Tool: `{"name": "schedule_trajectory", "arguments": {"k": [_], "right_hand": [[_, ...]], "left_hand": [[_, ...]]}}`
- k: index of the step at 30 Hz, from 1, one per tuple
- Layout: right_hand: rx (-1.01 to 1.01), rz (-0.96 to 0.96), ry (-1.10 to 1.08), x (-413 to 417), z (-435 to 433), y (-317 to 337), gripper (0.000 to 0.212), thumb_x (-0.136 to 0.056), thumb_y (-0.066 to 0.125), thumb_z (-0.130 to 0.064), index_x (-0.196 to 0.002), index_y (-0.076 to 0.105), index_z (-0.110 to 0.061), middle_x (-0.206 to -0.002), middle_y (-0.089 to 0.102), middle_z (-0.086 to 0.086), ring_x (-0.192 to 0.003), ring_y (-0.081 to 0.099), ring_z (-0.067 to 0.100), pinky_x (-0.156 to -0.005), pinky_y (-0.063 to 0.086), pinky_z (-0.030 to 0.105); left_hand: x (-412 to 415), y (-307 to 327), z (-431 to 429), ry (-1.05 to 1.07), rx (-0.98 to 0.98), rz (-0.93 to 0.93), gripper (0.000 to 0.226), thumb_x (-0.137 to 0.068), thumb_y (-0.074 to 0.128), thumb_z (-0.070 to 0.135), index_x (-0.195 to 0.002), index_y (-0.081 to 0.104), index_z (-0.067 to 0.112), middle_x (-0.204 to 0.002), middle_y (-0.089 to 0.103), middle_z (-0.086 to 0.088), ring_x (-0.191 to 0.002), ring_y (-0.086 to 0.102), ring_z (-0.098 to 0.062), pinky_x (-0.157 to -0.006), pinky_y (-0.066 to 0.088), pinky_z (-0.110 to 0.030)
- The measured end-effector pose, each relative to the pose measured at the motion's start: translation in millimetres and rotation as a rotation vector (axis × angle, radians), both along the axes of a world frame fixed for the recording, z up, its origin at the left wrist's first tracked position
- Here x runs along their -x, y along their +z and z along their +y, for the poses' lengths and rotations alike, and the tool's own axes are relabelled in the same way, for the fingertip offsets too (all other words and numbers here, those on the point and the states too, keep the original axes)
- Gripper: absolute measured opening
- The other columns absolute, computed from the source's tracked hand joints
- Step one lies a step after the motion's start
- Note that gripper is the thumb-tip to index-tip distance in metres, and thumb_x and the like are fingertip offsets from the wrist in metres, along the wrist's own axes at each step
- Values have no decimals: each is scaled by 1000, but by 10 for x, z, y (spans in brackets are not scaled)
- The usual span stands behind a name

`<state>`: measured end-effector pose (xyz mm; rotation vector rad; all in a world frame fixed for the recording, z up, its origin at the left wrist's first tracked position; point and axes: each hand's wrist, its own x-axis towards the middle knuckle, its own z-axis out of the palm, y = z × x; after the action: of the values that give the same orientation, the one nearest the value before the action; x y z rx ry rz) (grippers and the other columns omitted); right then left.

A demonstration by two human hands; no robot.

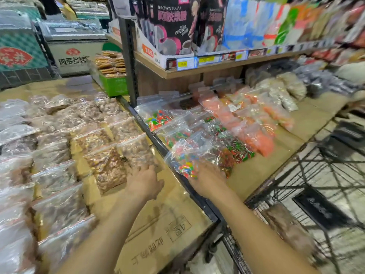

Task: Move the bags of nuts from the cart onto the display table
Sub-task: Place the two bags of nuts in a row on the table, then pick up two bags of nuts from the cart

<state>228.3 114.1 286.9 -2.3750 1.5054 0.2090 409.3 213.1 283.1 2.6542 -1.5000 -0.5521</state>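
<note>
The display table [158,230], its top covered in flattened brown cardboard, fills the near left. Clear zip-top plastic bags of brown nuts [65,123] lie on it in rows from the far end down to the near left corner. The left hand [145,182] reaches over the bare cardboard to the near edge of the rightmost bag in those rows, a clear bag of pale brown nuts [138,151]. Its fingertips meet that edge, but blur hides whether they pinch it or only touch it. A black metal rail [158,143] runs from far to near between this table and a lower wooden shelf [256,175] on the right. Just right of the rail, the right hand [207,180] grips a clear plastic bag of multicoloured sweets [187,163], its fingers tucked beneath the bag. Beyond it on the shelf lie bags of red-and-green sweets [237,147] and bags of orange sweets [256,133]. The black wire cart [320,210] stands at the near right, and inside it, beside the right forearm, sit blurred clear bags of nuts [284,222].
</note>
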Motion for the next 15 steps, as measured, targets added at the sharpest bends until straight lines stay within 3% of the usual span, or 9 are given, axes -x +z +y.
{"name": "schedule_trajectory", "arguments": {"k": [4,12,15], "right_hand": [[9,20,-115,389,153,48,65,-107,51,-50,-160,38,-15,-164,39,12,-149,36,37,-120,34,52],[-12,35,-266,1240,131,64,65,-107,51,-51,-153,44,-6,-156,49,17,-146,41,37,-118,33,53],[-1,37,-312,1626,44,-18,66,-106,51,-54,-153,44,-8,-153,49,17,-142,42,39,-117,36,56]], "left_hand": [[320,18,-45,-103,10,-9,65,-99,54,49,-155,42,19,-163,41,-8,-149,36,-35,-120,33,-53],[1070,17,-405,-311,-9,-55,50,-101,52,50,-136,55,15,-144,57,-11,-136,50,-37,-110,43,-48],[1435,4,-607,-364,-16,-58,64,-102,50,55,-150,47,14,-154,50,-11,-143,43,-38,-116,38,-53]]}}
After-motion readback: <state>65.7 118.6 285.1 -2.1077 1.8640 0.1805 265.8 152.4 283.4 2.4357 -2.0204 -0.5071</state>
